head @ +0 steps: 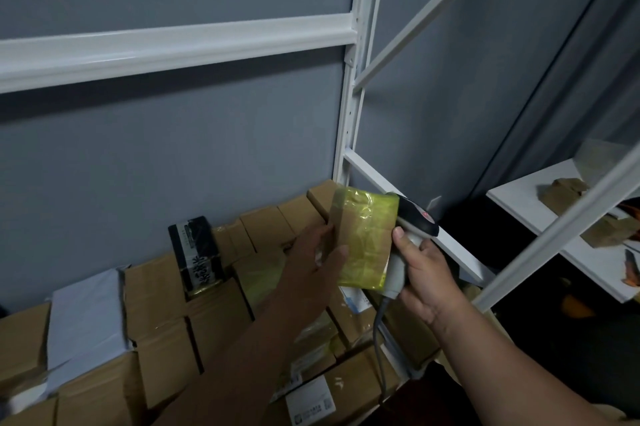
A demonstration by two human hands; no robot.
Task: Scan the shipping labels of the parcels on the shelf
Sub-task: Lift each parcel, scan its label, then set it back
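Note:
My left hand (pixel 320 252) holds up a small cardboard parcel wrapped in yellow-green tape (pixel 367 235) above the shelf, thumb on its left edge. Its label is not visible from here. My right hand (pixel 420 273) grips the grey handle of a barcode scanner (pixel 415 218), whose black head with a red light sits just behind the parcel's right edge. A grey cable hangs down from the scanner handle. Below lie several brown cardboard parcels (pixel 166 315) packed tightly on the shelf, one near the front showing a white shipping label (pixel 310 403).
A black printed box (pixel 195 252) stands upright among the parcels, and a white-wrapped parcel (pixel 86 318) lies at left. White metal shelf uprights (pixel 349 107) and braces rise at right. A neighbouring white shelf (pixel 540 204) holds a few brown items.

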